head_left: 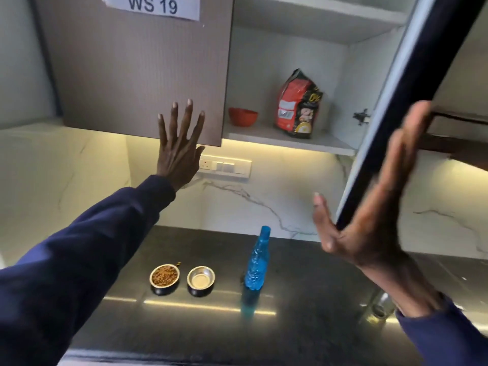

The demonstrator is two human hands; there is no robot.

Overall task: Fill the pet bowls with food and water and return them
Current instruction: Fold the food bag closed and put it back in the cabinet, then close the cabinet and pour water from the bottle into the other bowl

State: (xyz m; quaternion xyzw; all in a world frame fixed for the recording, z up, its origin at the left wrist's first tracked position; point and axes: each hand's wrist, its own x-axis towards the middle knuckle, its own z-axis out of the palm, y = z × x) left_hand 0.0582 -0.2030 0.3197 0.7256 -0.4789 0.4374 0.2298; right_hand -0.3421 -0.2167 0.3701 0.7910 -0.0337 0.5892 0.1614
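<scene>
I note my right hand (pixel 369 207), fingers spread, flat on the open cabinet door (pixel 412 107); left hand (pixel 179 146) splayed on the shut door (pixel 132 75). Food bowl (pixel 164 276) filled; whether the second bowl (pixel 200 279) holds water I cannot tell; return outstanding.

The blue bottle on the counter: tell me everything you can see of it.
The blue bottle is translucent plastic with a ribbed, textured body narrowing to a slim neck and a blue cap. It stands upright on the dark glossy counter, right of the two steel bowls, and is mirrored in the surface. Nothing else touches it; both hands are raised at the cabinet doors above. How full it is cannot be told.
</scene>
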